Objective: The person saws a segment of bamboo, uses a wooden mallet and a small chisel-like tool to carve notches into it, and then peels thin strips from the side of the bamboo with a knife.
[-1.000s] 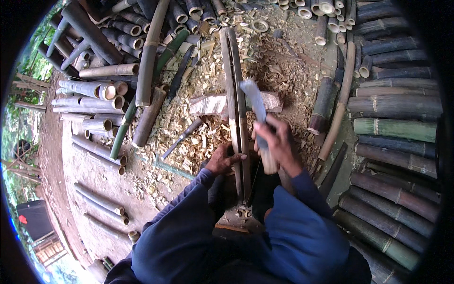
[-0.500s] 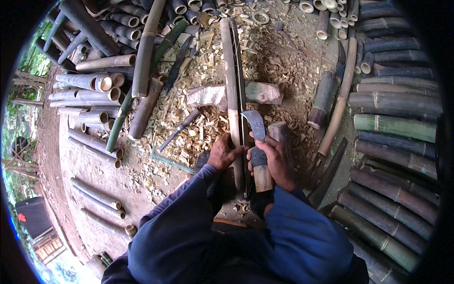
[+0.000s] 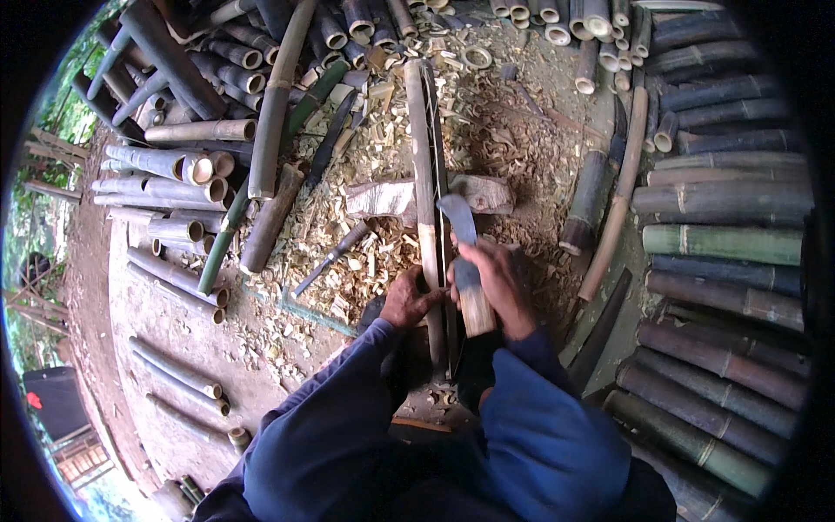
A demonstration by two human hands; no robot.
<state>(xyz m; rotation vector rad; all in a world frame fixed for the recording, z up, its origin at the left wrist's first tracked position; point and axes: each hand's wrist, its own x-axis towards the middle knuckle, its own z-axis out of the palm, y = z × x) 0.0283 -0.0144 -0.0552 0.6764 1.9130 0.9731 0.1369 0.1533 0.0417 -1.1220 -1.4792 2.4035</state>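
A long bamboo piece [image 3: 421, 148], split lengthwise with a thin gap beside a dark edge, runs away from me between my knees. Its middle lies across a rough wooden block [image 3: 383, 200]. My left hand [image 3: 409, 300] is closed round the near part of the bamboo, thumb across the top. In my right hand [image 3: 497, 283] is a billhook knife [image 3: 458, 217] with a hooked blade and a pale wooden handle partly wrapped in dark material. The blade is at the bamboo's right edge; whether it touches, I cannot tell. My right palm hides part of the handle.
Wood chips and shavings [image 3: 391, 261] cover the ground around the block. A chisel-like tool [image 3: 335, 257] lies to the left, and a dark flat blade [image 3: 600, 331] to the right. Stacked bamboo lengths [image 3: 722, 204] line the right side; more bamboo tubes [image 3: 165, 161] are piled at left and far.
The whole view has shifted, so the surroundings appear slightly lower. Against the block, my right hand and the knife have moved away from me along the bamboo. My left hand keeps its hold.
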